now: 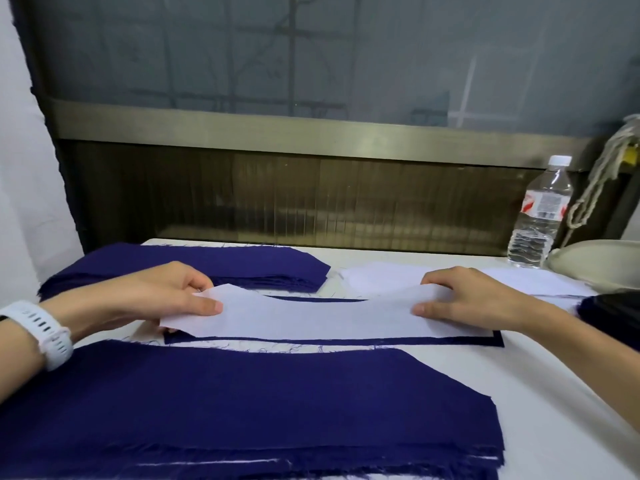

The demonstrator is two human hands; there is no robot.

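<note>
Two hands on one sheet. The left hand [173, 296] pinches the left end of the white cut piece [311, 317], thumb on top and fingers tucked under, with that end lifted a little. The right hand [464, 299] holds the right end, thumb and curled fingers on top. I cannot tell whether any finger is beneath.

The white cut piece is thin and looks like interfacing. It lies mid-table over a single navy cut piece [381, 341], whose edge shows as a thin band along the near side and at the right corner.

Step in hand, as I judge it: laying white on navy, edges matched. To do it well:
- Hold the sheet lightly taut between the hands.
- Set the right end flat first, then lower the left.
- Aim for an even navy margin and matching curved far edges.
- Smooth outward from the middle and don't drag the navy underneath.

Frayed threads near the near edge could get trapped under the sheet.

Around it:
- near navy stack [173, 403]
- far-left navy stack [207, 265]
- spare white pieces [381, 278], far right
- water bottle [536, 216], far right
- white watch [45, 334] on the left wrist
- white table [519, 393]
</note>
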